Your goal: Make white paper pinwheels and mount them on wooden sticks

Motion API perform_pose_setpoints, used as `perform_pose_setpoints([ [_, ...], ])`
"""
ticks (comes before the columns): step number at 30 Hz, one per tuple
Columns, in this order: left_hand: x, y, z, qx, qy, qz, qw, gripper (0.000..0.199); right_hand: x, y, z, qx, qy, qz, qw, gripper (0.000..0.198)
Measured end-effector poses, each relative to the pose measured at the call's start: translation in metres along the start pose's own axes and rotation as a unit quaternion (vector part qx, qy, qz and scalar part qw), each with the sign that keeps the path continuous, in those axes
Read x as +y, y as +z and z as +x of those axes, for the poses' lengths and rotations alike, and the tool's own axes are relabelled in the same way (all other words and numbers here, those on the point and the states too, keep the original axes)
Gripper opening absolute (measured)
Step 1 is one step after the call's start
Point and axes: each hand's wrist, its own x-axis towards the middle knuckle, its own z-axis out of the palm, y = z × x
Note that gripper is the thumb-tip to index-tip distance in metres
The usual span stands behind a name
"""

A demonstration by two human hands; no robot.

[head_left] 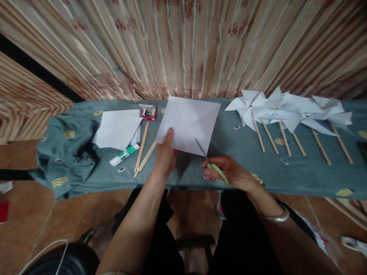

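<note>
My left hand grips a square sheet of white paper near its lower left corner, thumb on top. Faint diagonal creases cross the sheet, which is held up over the cloth. In my right hand is a pair of scissors with light green handles, my fingers around the loops. The blade lies at the paper's lower right corner, pointing in toward the middle; one blade shows above the sheet.
A stack of white paper, a glue stick, wooden sticks and a red box of small metal pins lie on the left of the cloth-covered table. Several paper pinwheels on sticks lie right. A curtain hangs behind.
</note>
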Motion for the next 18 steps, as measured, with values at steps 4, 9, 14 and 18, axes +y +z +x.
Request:
perform_pose_setpoints([
  [4,0.0002,-0.0004,0.0005,0.006,0.001,0.005,1.0,0.024,-0.0026,0.0006,-0.0002,0.0,0.011,0.011,1.0,0.049],
  [9,0.0003,-0.0005,0.001,0.001,-0.002,-0.004,1.0,0.029,-0.005,0.0008,0.0009,0.009,0.025,0.005,1.0,0.05],
  [14,0.0006,-0.0003,0.0007,0.009,0.006,-0.005,1.0,0.029,-0.0023,0.0008,0.0021,0.011,0.011,-0.004,1.0,0.051],
  [18,-0.0006,0.0012,-0.0019,0.002,0.004,0.005,1.0,0.027,0.0022,0.0003,0.0032,0.013,0.003,-0.004,1.0,0.05],
])
